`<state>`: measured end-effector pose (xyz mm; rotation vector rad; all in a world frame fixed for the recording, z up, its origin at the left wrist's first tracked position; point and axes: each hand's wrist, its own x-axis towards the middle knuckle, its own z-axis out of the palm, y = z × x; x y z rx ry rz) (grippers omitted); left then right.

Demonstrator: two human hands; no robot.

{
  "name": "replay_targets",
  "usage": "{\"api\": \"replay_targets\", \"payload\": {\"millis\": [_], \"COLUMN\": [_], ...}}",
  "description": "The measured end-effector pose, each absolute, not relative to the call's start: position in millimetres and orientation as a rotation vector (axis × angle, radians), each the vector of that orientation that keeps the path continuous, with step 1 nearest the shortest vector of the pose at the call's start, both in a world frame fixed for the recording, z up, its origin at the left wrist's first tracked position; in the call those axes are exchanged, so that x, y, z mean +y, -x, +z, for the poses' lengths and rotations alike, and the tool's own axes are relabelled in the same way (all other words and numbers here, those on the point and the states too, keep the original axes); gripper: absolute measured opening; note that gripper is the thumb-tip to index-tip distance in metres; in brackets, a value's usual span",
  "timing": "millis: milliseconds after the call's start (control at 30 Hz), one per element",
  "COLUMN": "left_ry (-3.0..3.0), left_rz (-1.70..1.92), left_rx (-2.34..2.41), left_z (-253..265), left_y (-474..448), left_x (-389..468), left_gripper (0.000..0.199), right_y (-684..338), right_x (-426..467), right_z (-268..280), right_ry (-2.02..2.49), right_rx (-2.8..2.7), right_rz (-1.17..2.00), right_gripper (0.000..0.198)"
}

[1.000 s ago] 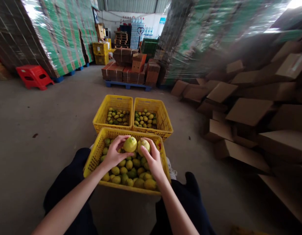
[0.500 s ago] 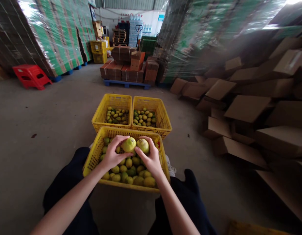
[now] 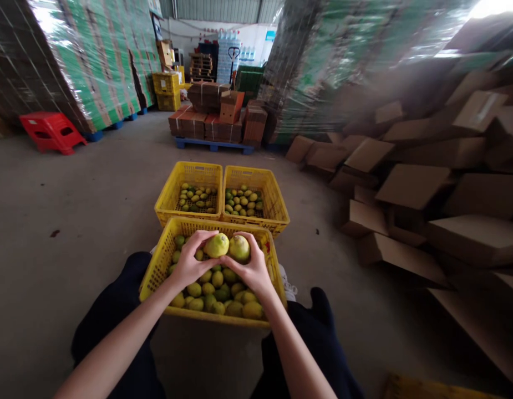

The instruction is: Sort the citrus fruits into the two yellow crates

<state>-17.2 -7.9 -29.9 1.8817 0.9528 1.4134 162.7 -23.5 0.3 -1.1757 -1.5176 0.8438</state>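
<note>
Two lemons are held side by side above a yellow plastic crate [image 3: 206, 317]. My left hand [image 3: 190, 261] is closed around a yellow-green lemon [image 3: 217, 245], thumb below and fingers above. In my right hand [image 3: 254, 267] is a second, greener lemon [image 3: 239, 249], gripped between thumb and fingers. The thumbs almost meet under the fruit. Beneath them, many yellow and green lemons [image 3: 217, 279] fill the bottom of the crate, partly hidden by my hands.
Beyond stand two more yellow crates, a left one [image 3: 167, 194] and a right one [image 3: 277, 202], each with some lemons. Flattened cartons [image 3: 414, 185] are heaped at right. A red stool [image 3: 52, 132] stands at left; a blue pallet [image 3: 214, 145] carries bundled cardboard.
The right-hand lemon has turned, its brownish mark now less visible and more green side showing. Both hands keep their hold over the crate. The view has shifted slightly.
</note>
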Motion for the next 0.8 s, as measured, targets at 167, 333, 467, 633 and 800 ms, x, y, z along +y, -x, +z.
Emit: {"api": "replay_targets", "payload": {"millis": [167,333,467,633,800], "left_ry": [-1.801,-1.979,-2.200,-2.315,-2.360], "left_rz": [1.340,1.307,1.381,1.433,1.466], "left_rx": [0.995,0.948,0.860,0.759,0.747], "left_z": [-40.8,-43.5,-32.7,-26.2,-28.5], "left_y": [19.8,16.5,8.9,1.3,0.7], "left_x": [-1.0,0.4,-4.8,-8.5,-9.3], "left_gripper": [0.052,0.054,0.052,0.053,0.056], "right_y": [-158.2,-156.3,-165.1,-179.0,-184.4], "right_x": [-19.5,-18.1,-20.9,-25.2,-25.7], "right_z": [-3.1,-12.6,-16.8,-10.5,-7.2], "right_ry": [1.198,1.131,1.064,1.079,1.105], "right_rx": [-1.412,-0.913,-0.823,-0.890,-0.969], "right_rz": [0.927,1.425,1.526,1.514,1.486], "right_gripper": [0.049,0.035,0.040,0.041,0.041]}}
